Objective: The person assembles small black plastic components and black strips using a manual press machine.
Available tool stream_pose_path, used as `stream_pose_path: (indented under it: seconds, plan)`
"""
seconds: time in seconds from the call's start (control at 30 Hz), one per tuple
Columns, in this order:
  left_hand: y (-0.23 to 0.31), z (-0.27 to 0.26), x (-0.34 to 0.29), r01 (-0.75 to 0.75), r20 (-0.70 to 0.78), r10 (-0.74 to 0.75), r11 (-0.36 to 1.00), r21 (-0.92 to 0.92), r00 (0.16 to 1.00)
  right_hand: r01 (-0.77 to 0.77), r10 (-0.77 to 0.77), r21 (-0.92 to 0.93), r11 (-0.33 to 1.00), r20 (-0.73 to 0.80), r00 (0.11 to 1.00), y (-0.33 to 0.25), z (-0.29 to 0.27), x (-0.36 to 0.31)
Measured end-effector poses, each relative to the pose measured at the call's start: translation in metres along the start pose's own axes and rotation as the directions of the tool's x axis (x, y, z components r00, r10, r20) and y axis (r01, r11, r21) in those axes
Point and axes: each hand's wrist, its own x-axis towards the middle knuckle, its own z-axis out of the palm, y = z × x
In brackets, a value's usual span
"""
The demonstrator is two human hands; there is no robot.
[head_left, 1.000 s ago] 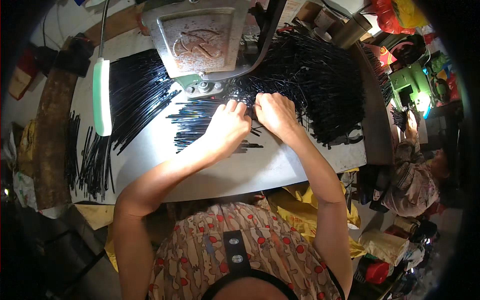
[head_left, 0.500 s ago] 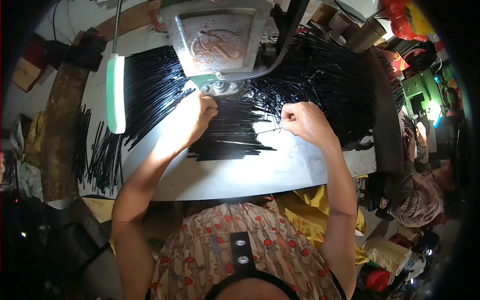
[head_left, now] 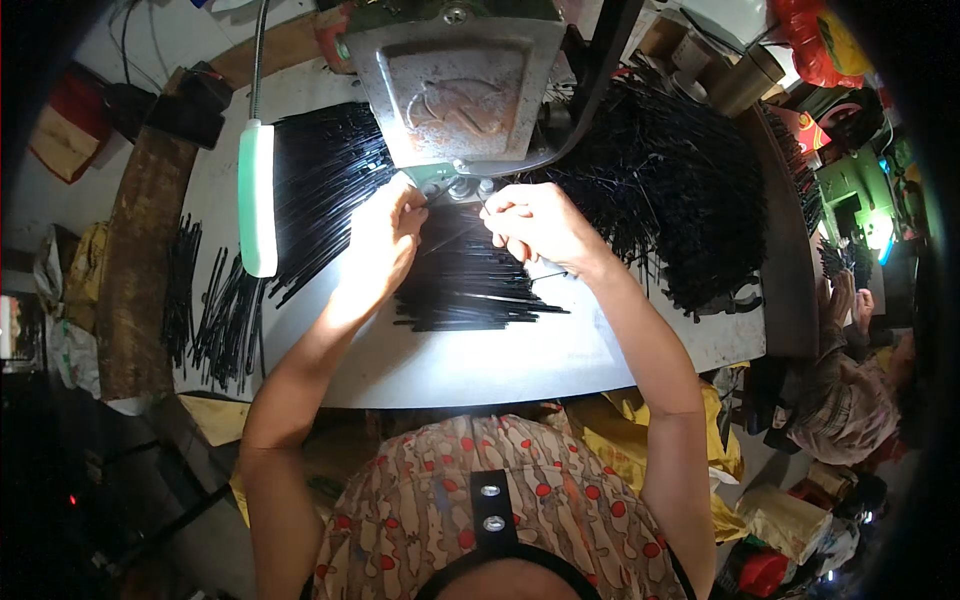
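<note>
As elbows (head_left: 272, 428) jut, L hand (head_left: 380, 240), R hand (head_left: 545, 222) nr rods (head_left: 460, 280), fingers (head_left: 512, 212) curled, hold unclear

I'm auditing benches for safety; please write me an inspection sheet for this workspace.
Surface: pale tabletop, brightly lit in the middle.
Job's things: centre stack of black strips, between left pile and right pile.
Clutter: yellow bag below the front edge; brownish cylinder beyond right pile.
Hands: left hand and right hand bare, fingers bent, near the stack's far part; exact grip unclear.
Cables: thin dark cable, upper left.
Surroundings: lit lamp, grey machine; co-worker at right.
</note>
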Motion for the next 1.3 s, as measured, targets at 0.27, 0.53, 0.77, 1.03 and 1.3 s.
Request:
stream_pose_path:
  seconds: [0.27,0.53,0.77,1.03,1.3]
  plan:
    - [-0.005,0.01,0.003,-0.141,-0.121,0.147,0.988,0.058,0.982,0.033,-0.026,0.163,0.986,-0.045,0.999,0.0,0.011,0.011]
    - [0.005,0.007,0.005,-0.128,-0.081,0.134,0.99,0.065,0.988,0.066,-0.05,0.172,0.983,-0.091,0.995,0.0,0.009,0.012]
    - [0.0,0.008,0.005,-0.16,-0.097,0.161,0.987,0.021,0.982,0.088,-0.069,0.188,0.978,-0.106,0.992,-0.004,0.01,0.011]
    - [-0.006,0.01,0.005,-0.206,-0.091,0.214,0.975,0.087,0.973,0.083,-0.053,0.183,0.98,-0.162,0.985,-0.01,0.014,0.012]
    - [-0.005,0.011,0.007,-0.166,-0.107,0.171,0.985,0.055,0.98,0.152,-0.124,0.192,0.97,-0.152,0.981,-0.006,0.014,0.014]
